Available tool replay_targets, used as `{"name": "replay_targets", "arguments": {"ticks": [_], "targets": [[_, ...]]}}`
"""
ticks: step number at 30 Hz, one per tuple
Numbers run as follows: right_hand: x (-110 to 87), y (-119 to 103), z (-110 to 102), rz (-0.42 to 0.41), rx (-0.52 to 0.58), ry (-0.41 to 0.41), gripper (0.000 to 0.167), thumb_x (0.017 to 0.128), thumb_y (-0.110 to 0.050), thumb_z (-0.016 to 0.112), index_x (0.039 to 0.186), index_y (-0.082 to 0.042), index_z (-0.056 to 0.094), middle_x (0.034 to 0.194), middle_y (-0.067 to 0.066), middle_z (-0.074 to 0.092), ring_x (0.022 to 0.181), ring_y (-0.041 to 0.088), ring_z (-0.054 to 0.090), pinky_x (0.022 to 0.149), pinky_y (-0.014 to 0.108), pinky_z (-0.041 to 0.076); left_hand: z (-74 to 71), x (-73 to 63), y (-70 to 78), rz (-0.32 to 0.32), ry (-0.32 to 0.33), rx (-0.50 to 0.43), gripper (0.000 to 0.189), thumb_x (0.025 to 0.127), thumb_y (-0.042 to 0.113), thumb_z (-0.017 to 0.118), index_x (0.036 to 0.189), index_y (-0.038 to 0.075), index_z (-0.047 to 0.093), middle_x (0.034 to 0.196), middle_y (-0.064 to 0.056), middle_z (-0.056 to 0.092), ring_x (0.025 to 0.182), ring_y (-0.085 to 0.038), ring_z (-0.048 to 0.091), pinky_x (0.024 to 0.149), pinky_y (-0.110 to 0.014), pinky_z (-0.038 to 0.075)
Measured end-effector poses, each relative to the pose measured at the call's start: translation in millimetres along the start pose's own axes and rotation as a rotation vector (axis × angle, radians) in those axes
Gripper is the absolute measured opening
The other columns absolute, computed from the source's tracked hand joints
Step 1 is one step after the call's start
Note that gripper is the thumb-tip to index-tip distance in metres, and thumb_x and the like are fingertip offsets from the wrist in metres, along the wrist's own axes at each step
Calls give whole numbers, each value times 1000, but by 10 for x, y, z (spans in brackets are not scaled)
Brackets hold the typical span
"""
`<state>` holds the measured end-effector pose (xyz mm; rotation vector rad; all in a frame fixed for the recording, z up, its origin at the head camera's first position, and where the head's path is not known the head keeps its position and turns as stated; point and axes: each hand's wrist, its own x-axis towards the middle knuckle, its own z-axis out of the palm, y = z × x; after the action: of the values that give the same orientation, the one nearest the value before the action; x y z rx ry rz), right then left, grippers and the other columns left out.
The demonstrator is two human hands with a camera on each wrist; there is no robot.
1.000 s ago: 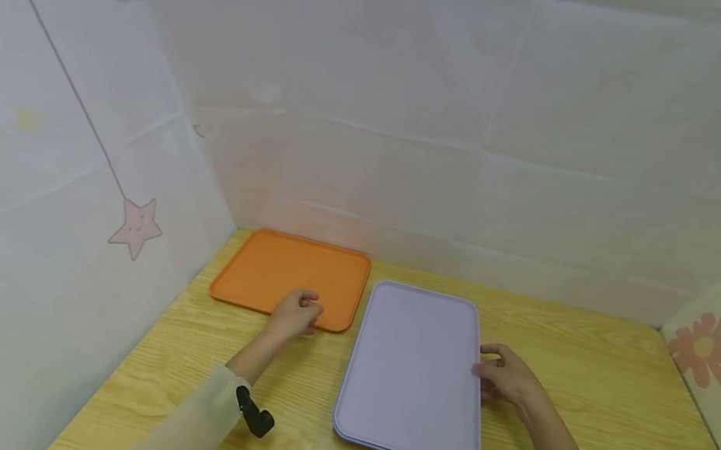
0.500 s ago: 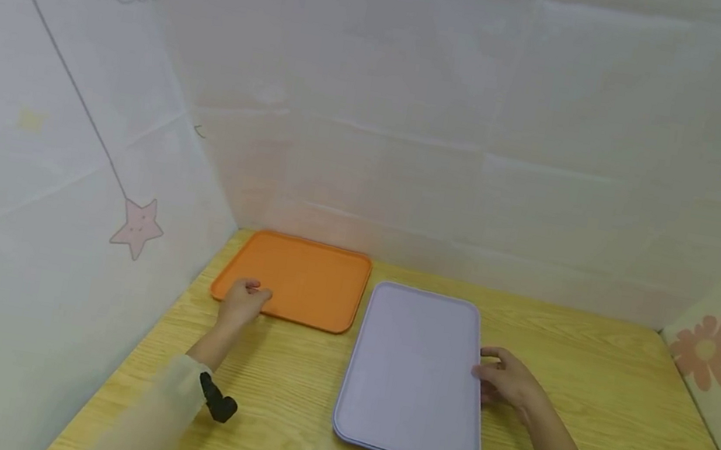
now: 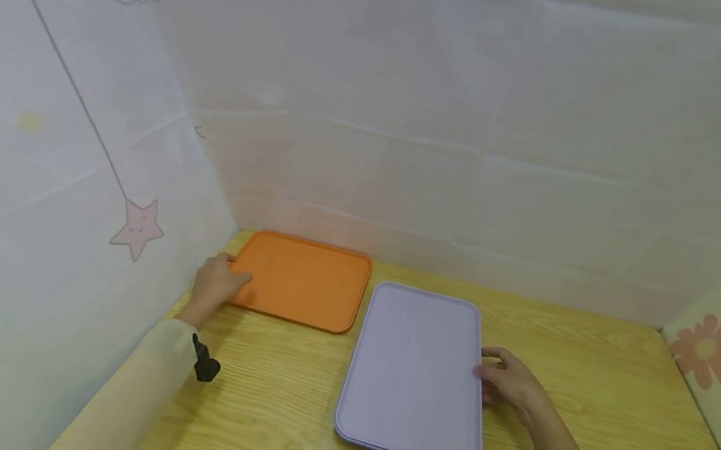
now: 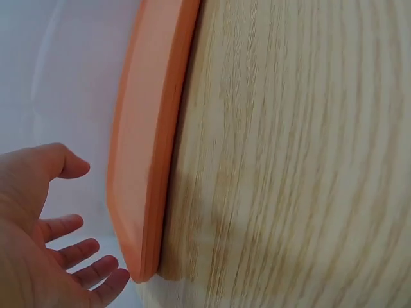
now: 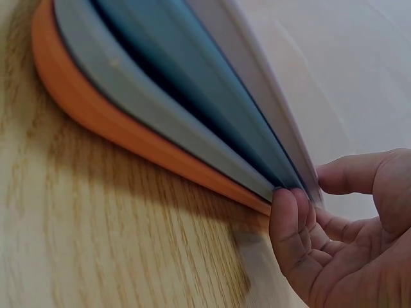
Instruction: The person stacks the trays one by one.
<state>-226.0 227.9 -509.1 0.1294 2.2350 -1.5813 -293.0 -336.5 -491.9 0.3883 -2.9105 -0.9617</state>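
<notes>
An orange tray (image 3: pixel 305 283) lies flat at the back left. My left hand (image 3: pixel 214 287) is at its left end, thumb over the tray. In the left wrist view the fingers (image 4: pixel 80 253) are spread and bent a little, tips close to the tray's corner. A lilac tray (image 3: pixel 417 376) tops a stack in the middle of the table. My right hand (image 3: pixel 509 380) grips the stack's right edge, thumb on the top rim. Its fingers (image 5: pixel 295 224) are curled at the lower rims in the right wrist view, where blue, pale grey and orange layers show under the lilac one.
The trays lie on a wood-grain table (image 3: pixel 592 372). A white sheet (image 3: pixel 490 120) hangs behind it, and printed sheets with a pink star (image 3: pixel 137 227) and a flower (image 3: pixel 709 349) stand at left and right. Black wrist cameras are strapped to both sleeves.
My left hand has moved left along the front of the orange tray, from near its right corner to its left end. The right hand and the stack have stayed put.
</notes>
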Motion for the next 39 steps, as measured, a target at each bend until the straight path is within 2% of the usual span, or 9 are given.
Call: {"name": "replay_targets", "arguments": {"ticks": [5,9,13,18,21,25,31,35,39], "targets": [[-3,15,-6,-8,-1,-6,63,97,-16,65,148,5,36,112,20,64,88,22,67,75,38,60,34,131,-64,55,-15,113,74,93,35,57,150,-7,36,144,-38,34,127,-58,32,101,-67,37],[2,21,-11,-5,-3,-4,62,98,-16,65,148,5,35,113,20,63,89,22,67,75,38,59,105,285,-136,94,-29,195,79,94,37,57,152,-9,30,146,-41,29,129,-59,28,102,-70,35],[9,14,-15,-5,-2,-4,63,98,-18,65,149,5,35,117,21,63,91,22,67,76,37,59,150,419,-176,71,-40,239,83,95,42,56,152,-10,27,144,-45,27,130,-62,26,99,-73,36],[16,4,-25,-18,-7,-5,64,98,-18,65,149,6,35,116,21,63,90,22,67,75,37,59,183,516,-183,40,-46,259,84,95,46,55,152,-10,27,141,-46,29,127,-63,28,94,-73,39],[17,7,-17,-19,-5,-4,64,98,-18,65,149,5,35,116,21,63,90,21,66,75,36,59,222,543,-187,24,-64,275,85,95,49,53,153,-8,26,141,-45,29,127,-62,28,95,-75,38],[15,16,5,-16,9,-8,63,98,-18,65,149,6,35,117,21,63,90,22,67,76,36,59,279,541,-191,-5,-80,248,85,97,49,50,154,-8,24,142,-45,28,129,-62,26,99,-78,31],[16,27,38,-16,17,-3,63,98,-18,66,148,6,36,120,24,61,92,22,67,76,37,59,340,456,-192,-44,-63,233,77,99,46,47,148,-12,33,138,-45,36,128,-61,29,99,-77,30],[16,30,52,-10,29,5,61,98,-17,65,147,5,37,115,21,62,89,22,67,75,37,59,319,390,-135,-42,-51,270,63,103,35,44,138,-17,37,133,-44,38,126,-59,30,99,-74,33],[5,35,60,-6,40,13,60,98,-16,65,147,4,38,112,19,62,89,22,67,75,37,59,286,380,-101,-24,-38,309,41,103,17,42,123,-18,45,125,-42,42,121,-58,37,96,-71,40]]}}
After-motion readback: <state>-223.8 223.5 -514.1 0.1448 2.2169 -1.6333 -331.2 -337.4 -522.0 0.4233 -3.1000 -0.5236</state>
